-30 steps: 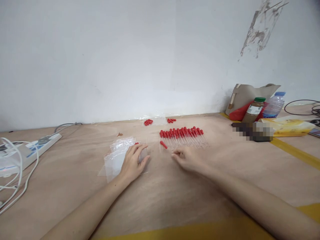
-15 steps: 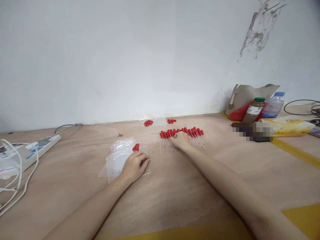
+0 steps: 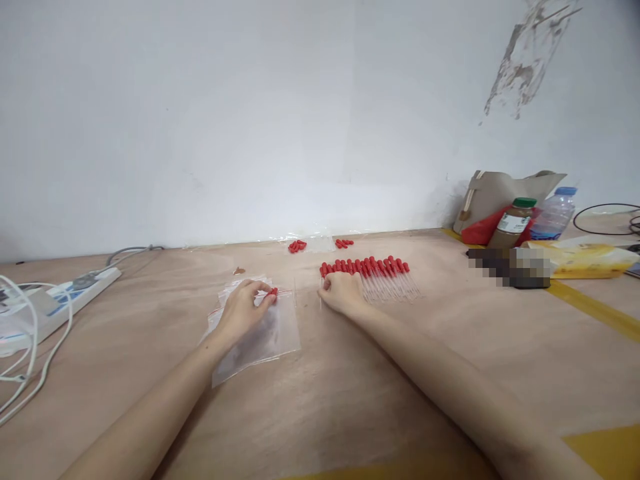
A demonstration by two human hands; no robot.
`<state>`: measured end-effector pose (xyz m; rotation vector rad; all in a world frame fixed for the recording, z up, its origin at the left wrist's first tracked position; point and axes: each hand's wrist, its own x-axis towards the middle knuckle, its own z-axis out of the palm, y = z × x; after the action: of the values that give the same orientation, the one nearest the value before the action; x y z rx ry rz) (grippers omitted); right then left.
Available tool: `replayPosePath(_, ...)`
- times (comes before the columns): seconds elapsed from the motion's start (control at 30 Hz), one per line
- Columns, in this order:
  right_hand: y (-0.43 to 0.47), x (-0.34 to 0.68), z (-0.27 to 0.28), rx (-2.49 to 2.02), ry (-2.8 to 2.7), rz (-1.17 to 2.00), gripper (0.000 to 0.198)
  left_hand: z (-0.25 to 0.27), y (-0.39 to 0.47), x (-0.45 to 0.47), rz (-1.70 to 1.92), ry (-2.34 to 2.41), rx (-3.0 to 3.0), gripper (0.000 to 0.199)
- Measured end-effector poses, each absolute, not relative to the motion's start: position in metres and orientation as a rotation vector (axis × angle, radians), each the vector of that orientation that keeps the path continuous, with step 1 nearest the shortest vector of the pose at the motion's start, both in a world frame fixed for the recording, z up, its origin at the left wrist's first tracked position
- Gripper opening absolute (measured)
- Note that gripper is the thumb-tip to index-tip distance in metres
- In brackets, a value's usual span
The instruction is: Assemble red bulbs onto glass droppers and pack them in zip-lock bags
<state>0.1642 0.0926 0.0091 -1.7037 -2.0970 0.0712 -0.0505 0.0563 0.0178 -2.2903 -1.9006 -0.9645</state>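
My left hand [image 3: 245, 305] is above a clear zip bag [image 3: 267, 337] on the table, thumb and index finger pinching a small red rubber bulb [image 3: 273, 292] at the bag's upper edge. To its right, my right hand [image 3: 343, 291] rests with curled fingers at the left end of a row of glass droppers [image 3: 387, 283] with red rubber bulbs. Whatever those fingers hold is hidden. More flat clear bags [image 3: 215, 320] lie partly under my left hand.
Two small groups of red bulbs [image 3: 297, 247] lie near the wall. A white power strip [image 3: 55, 317] with cables is at left. At right stand a green-capped bottle [image 3: 515, 223], a blue-capped bottle [image 3: 554, 213], a grey bag [image 3: 493, 190] and a yellow packet [image 3: 580, 259].
My left hand has lifted off the bags, moved left and up, and taken hold of a red bulb. My right hand has shifted left and nearer along the dropper row.
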Motion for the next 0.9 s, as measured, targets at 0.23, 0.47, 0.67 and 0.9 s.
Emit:
replayPosePath(0.23, 0.099, 0.145, 0.012, -1.928, -2.109, 0.105, 0.026, 0.008, 0.076, -0.057, -0.912, -2.075, -2.388, 0.02)
replayPosePath(0.47, 0.101, 0.139, 0.012, -1.934, -2.165, 0.152, 0.025, 0.002, 0.096, -0.041, -0.911, -2.045, -2.47, 0.013)
replayPosePath(0.67, 0.092, 0.144, 0.014, -1.877, -2.212, 0.141, 0.029, -0.002, 0.104, -0.029, -0.909, -2.012, -2.499, 0.012)
replayPosePath(0.9, 0.075, 0.183, 0.016, -1.765, -2.229, 0.109, 0.03, 0.005, 0.102, -0.027, -1.013, -2.024, -2.377, 0.017)
